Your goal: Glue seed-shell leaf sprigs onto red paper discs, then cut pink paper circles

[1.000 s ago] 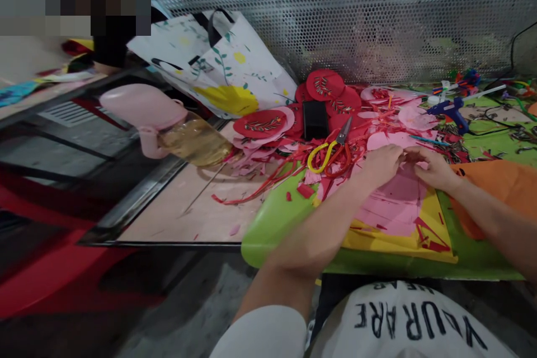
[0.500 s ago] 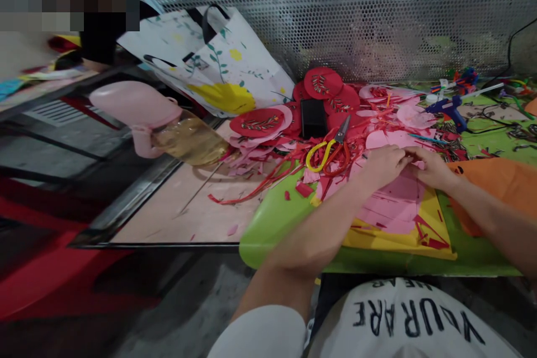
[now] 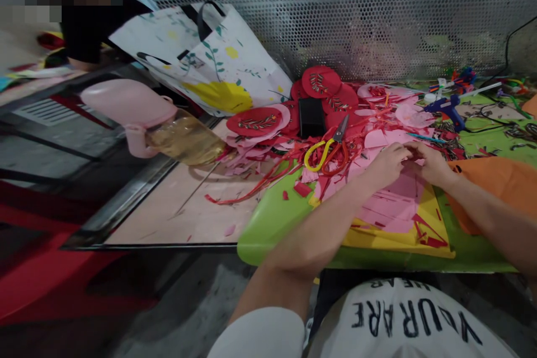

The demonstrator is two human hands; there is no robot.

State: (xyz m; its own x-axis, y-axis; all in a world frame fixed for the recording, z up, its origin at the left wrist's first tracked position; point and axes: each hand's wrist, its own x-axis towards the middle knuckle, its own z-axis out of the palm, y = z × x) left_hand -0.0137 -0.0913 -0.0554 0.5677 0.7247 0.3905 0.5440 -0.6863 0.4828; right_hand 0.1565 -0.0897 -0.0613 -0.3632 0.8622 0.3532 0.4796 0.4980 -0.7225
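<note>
My left hand (image 3: 390, 163) and my right hand (image 3: 428, 162) meet over pink paper (image 3: 388, 210) on the table. The fingers of both are bent inward and pinched close together. Whatever lies between the fingertips is hidden or too small to name. Beneath the pink sheets is a yellow sheet (image 3: 390, 241) with red scraps on its corner. Left of my hands lie scissors (image 3: 329, 151) with one yellow and one red handle. Red paper discs (image 3: 322, 83) with leafy sprigs on them are piled farther back, beside a black box (image 3: 311, 117).
A pink-lidded bottle (image 3: 180, 134) of yellowish liquid stands at the left, near a patterned tote bag (image 3: 218, 61). A blue glue gun (image 3: 447, 111) lies back right, and orange sheets (image 3: 495, 187) lie right. Perforated metal panel (image 3: 335, 5) stands behind. Another person's dark sleeve (image 3: 81, 36) shows upper left.
The whole view has shifted slightly, with things on the table appearing a little farther left. My hands stay together over the pink paper, their fingers barely changed.
</note>
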